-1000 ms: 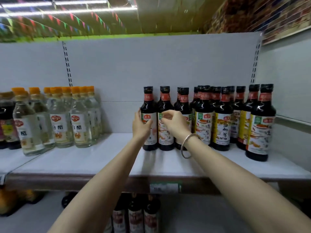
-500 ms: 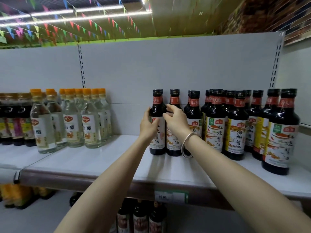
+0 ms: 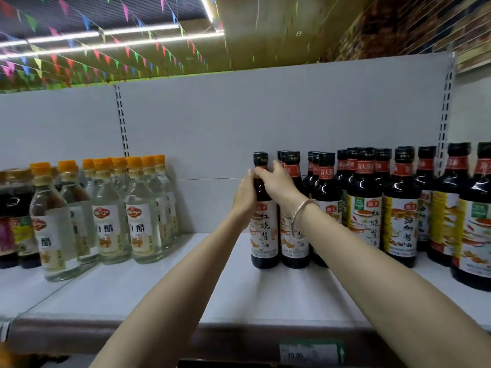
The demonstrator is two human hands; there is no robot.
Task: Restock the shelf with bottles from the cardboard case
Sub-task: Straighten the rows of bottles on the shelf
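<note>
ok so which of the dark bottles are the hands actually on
The leftmost dark bottle, at the open end of the row. The left hand and right hand touch its neck; the others stand untouched.

Glossy dark bottles (image 3: 365,205) at centre right are catching highlights above smooth paper labels. Clear shiny bottles (image 3: 140,216) at left are wearing matt orange plastic caps. The shelf (image 3: 159,293) is showing smooth, matt white. A polished metal bangle (image 3: 301,216) is gleaming.

A dark sauce bottle (image 3: 264,229) with a black cap stood upright on the white shelf (image 3: 186,288), its neck between the fingers (image 3: 261,172).
</note>
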